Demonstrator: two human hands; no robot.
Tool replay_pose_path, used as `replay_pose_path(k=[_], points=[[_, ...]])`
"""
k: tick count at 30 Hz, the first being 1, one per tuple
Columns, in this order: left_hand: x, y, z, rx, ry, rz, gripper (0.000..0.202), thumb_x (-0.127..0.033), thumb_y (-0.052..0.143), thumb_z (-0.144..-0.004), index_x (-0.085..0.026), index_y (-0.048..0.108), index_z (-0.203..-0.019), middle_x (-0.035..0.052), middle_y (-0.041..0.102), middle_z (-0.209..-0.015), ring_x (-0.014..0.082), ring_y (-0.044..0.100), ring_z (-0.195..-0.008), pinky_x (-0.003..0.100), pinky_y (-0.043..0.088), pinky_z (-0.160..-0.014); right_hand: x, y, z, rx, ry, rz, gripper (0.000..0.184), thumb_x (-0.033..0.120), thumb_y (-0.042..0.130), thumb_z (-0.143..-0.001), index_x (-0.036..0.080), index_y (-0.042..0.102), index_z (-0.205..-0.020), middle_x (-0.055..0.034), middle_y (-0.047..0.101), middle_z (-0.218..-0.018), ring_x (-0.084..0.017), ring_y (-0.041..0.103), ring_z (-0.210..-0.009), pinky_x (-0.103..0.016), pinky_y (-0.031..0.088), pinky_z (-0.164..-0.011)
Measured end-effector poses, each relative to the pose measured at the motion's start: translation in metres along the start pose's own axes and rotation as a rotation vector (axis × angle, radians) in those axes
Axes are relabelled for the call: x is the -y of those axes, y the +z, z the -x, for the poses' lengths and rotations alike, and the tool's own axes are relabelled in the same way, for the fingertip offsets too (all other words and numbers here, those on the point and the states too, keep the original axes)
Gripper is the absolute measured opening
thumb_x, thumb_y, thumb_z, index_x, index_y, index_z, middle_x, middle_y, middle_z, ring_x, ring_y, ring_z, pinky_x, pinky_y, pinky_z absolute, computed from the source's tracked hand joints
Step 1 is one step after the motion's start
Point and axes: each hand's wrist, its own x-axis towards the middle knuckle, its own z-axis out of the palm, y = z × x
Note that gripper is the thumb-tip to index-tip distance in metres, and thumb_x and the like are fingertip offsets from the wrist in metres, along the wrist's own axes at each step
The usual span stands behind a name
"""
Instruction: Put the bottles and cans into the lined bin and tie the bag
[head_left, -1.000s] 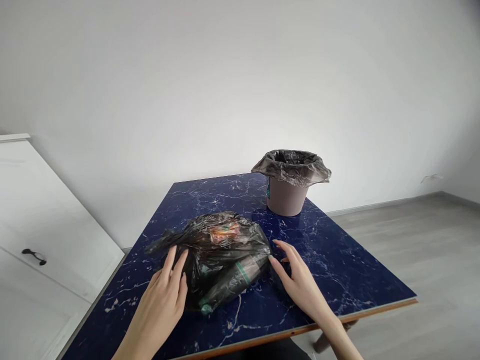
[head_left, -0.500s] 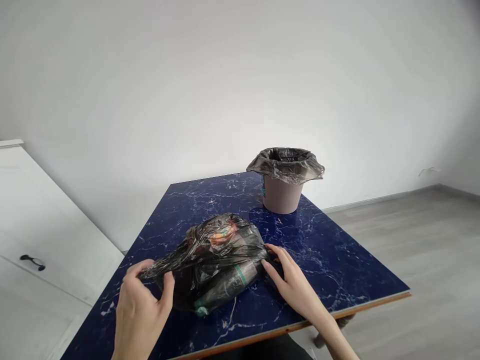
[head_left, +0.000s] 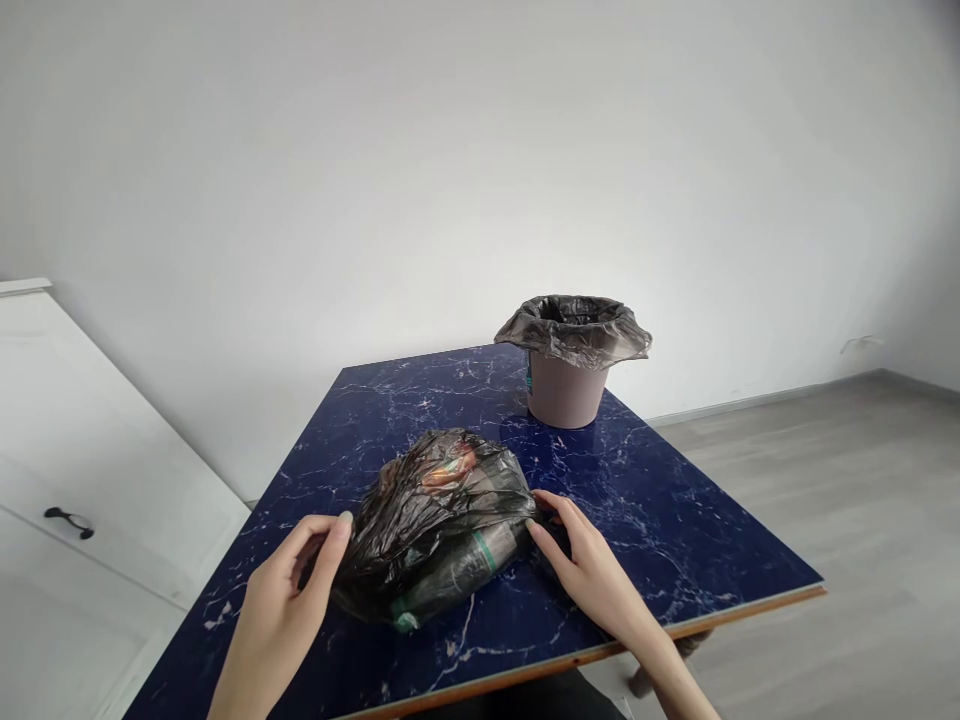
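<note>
A thin black trash bag (head_left: 420,505) lies on the dark blue marbled table (head_left: 645,500) close to me. Through its film show a bottle (head_left: 457,575) lying on its side, with a green band and green cap, and something orange (head_left: 452,468). At the bag's left edge, my left hand (head_left: 281,590) pinches the film between thumb and forefinger. My right hand (head_left: 589,565) has its thumb and fingers closed on the right end of the bag. Part of that grip is hidden behind the hand.
Beyond the bag, a pinkish bin (head_left: 566,392) with a black liner (head_left: 585,345) folded over its rim stands near the table's far right. A white cabinet (head_left: 90,430) with a dark handle is at the left. Behind is a pale wall (head_left: 420,180); grey floor (head_left: 825,470) lies right.
My left hand has changed its hold: the gathered film it held at the left is now loose and drawn in, and the fingertips pinch nearer the bag's body. My right hand has hardly moved.
</note>
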Motion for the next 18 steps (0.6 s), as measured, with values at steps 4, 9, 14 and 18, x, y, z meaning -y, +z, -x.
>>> replay_pose_path(k=[4, 9, 14, 18], points=[[0.000, 0.002, 0.003, -0.071, 0.036, 0.301, 0.045, -0.062, 0.051, -0.104, -0.029, 0.066, -0.130, 0.0078, 0.077, -0.112, 0.0277, 0.076, -0.094, 0.035, 0.064, -0.075, -0.001, 0.000, 0.000, 0.017, 0.000, 0.006, 0.044, 0.052, 0.047, -0.110, 0.030, 0.053, -0.148, -0.0087, 0.065, -0.146, -0.028, 0.061, -0.138, -0.049, 0.050, -0.118], [0.027, 0.019, 0.012, -0.482, 0.203, 0.528, 0.031, -0.040, 0.037, -0.110, -0.027, 0.060, -0.126, 0.0109, 0.067, -0.137, 0.0309, 0.069, -0.120, 0.053, 0.057, -0.107, 0.000, -0.001, 0.001, 0.016, 0.005, -0.010, 0.044, 0.053, 0.048, -0.110, 0.030, 0.053, -0.147, -0.0087, 0.065, -0.147, -0.028, 0.062, -0.137, -0.047, 0.051, -0.117], [0.053, 0.020, 0.026, -0.296, 0.210, -0.024, 0.023, -0.039, 0.049, -0.108, -0.026, 0.069, -0.108, 0.0085, 0.071, -0.115, 0.0290, 0.070, -0.108, 0.040, 0.062, -0.085, -0.005, 0.000, 0.000, 0.015, 0.001, 0.006, 0.044, 0.054, 0.049, -0.110, 0.029, 0.055, -0.146, -0.0088, 0.066, -0.145, -0.028, 0.063, -0.136, -0.048, 0.051, -0.117], [0.061, 0.028, 0.019, -0.071, 0.454, -0.391, 0.032, -0.032, 0.048, -0.108, -0.029, 0.067, -0.134, 0.0112, 0.071, -0.131, 0.0343, 0.067, -0.124, 0.047, 0.060, -0.096, -0.007, 0.000, 0.000, 0.008, -0.003, 0.017, 0.044, 0.053, 0.050, -0.109, 0.029, 0.056, -0.145, -0.0082, 0.067, -0.144, -0.028, 0.065, -0.134, -0.048, 0.053, -0.115]])
